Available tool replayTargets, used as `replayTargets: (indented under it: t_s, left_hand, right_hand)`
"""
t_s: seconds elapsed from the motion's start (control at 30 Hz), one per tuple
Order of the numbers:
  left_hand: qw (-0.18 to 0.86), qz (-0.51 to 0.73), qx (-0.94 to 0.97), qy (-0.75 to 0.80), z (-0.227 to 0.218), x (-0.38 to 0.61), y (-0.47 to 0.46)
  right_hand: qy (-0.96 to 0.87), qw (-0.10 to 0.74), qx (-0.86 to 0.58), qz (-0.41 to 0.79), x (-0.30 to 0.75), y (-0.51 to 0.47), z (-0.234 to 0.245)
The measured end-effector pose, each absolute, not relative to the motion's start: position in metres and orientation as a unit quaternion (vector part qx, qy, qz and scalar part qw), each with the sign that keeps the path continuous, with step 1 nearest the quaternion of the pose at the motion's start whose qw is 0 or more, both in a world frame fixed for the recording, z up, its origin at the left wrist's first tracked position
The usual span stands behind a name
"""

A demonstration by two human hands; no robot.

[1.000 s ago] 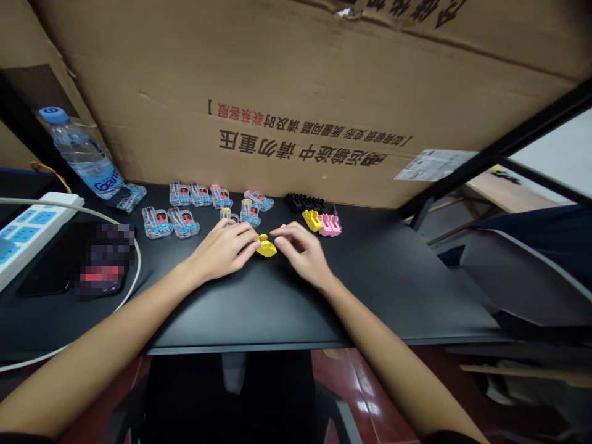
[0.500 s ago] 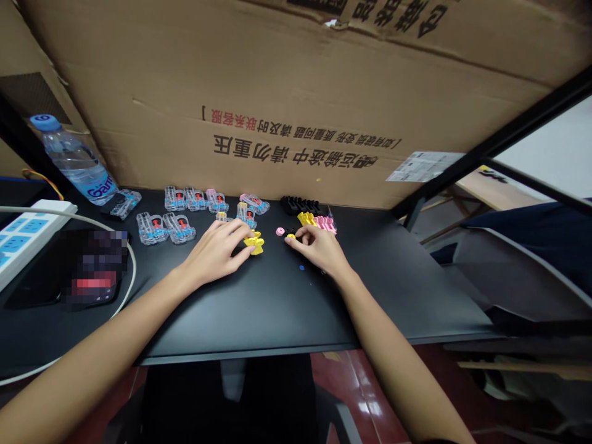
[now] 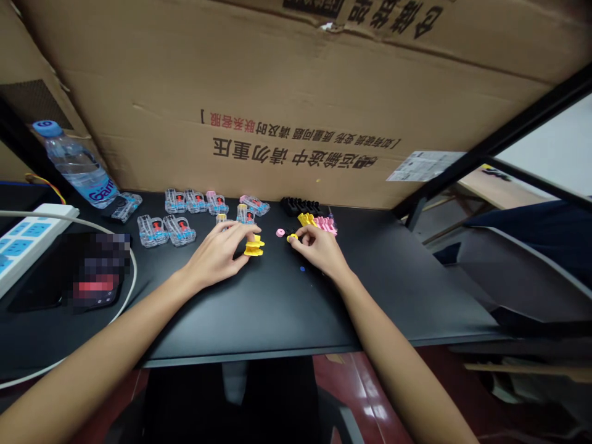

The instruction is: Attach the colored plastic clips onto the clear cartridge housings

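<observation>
L hand [image 3: 215, 256] lies open, fingertips just beside yellow plastic part [image 3: 254, 246] at mid-tabletop [image 3: 287, 320]. R hand [image 3: 319, 250] has fingers together, prob. pinching small yellow ring [image 3: 292, 237]; view poor. Clear plastic cases [image 3: 176, 229] stand unopened along rear edge.

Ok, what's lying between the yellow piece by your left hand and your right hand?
In the head view, a small pink disc sits on the black desk between the yellow plastic piece and the right hand.
</observation>
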State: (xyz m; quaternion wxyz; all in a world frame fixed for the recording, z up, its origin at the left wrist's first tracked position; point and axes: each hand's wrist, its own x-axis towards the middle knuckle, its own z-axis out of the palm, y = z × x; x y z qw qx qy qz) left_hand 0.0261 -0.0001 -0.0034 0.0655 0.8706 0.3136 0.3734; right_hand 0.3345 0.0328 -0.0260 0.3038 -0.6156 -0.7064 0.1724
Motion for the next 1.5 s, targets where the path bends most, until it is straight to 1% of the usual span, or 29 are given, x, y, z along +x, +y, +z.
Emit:
replayTargets:
  t_s: [0.07, 0.13, 0.23, 0.3, 0.43, 0.53, 0.6, 0.67, 0.77, 0.87, 0.97, 1.1, 1.27, 1.5]
  left_hand:
    - [0.049, 0.366, 0.880, 0.299, -0.005, 0.025, 0.001]
    - [0.032, 0.358, 0.889, 0.284, -0.007, 0.025, 0.003]
    - [0.026, 0.344, 0.897, 0.277, -0.011, 0.024, 0.005]
    - [0.028, 0.336, 0.901, 0.274, -0.013, 0.025, 0.005]
    - [0.047, 0.312, 0.907, 0.280, -0.013, 0.024, 0.005]
    - [0.074, 0.280, 0.912, 0.290, -0.010, 0.023, 0.004]
    - [0.084, 0.268, 0.915, 0.289, -0.008, 0.022, 0.004]
    - [0.084, 0.268, 0.916, 0.286, -0.008, 0.022, 0.004]
    - [0.077, 0.280, 0.916, 0.277, -0.009, 0.023, 0.005]
    - [0.056, 0.289, 0.917, 0.269, -0.009, 0.023, 0.005]
    - [0.026, 0.305, 0.914, 0.265, -0.006, 0.024, 0.004]
    - [-0.007, 0.328, 0.912, 0.248, -0.001, 0.026, -0.001]
    - [-0.044, 0.358, 0.909, 0.210, 0.002, 0.028, -0.003]
    - [-0.045, 0.375, 0.900, 0.216, -0.003, 0.031, -0.007]
  right_hand:
    - [-0.700, 0.339, -0.600, 0.188, 0.331, 0.031, -0.024]
    - [-0.703, 0.355, -0.575, 0.220, 0.326, 0.027, -0.023]
    - [-0.737, 0.326, -0.527, 0.268, 0.317, 0.020, -0.023]
    - [-0.767, 0.298, -0.495, 0.278, 0.310, 0.015, -0.024]
    - [-0.811, 0.259, -0.458, 0.254, 0.301, 0.008, -0.024]
    - [-0.832, 0.249, -0.442, 0.224, 0.298, 0.006, -0.021]
    - [-0.836, 0.261, -0.430, 0.219, 0.295, 0.004, -0.019]
    - [-0.818, 0.291, -0.434, 0.240, 0.291, 0.002, -0.018]
    - [-0.739, 0.334, -0.462, 0.359, 0.281, 0.000, -0.016]
    - [-0.638, 0.355, -0.474, 0.492, 0.273, 0.000, -0.015]
    - [-0.575, 0.384, -0.468, 0.550, 0.270, 0.001, -0.015]
    - [-0.538, 0.397, -0.455, 0.588, 0.273, 0.002, -0.014]
    - [-0.532, 0.413, -0.432, 0.600, 0.275, 0.001, -0.012]
    - [-0.548, 0.412, -0.409, 0.602, 0.273, -0.002, -0.012]
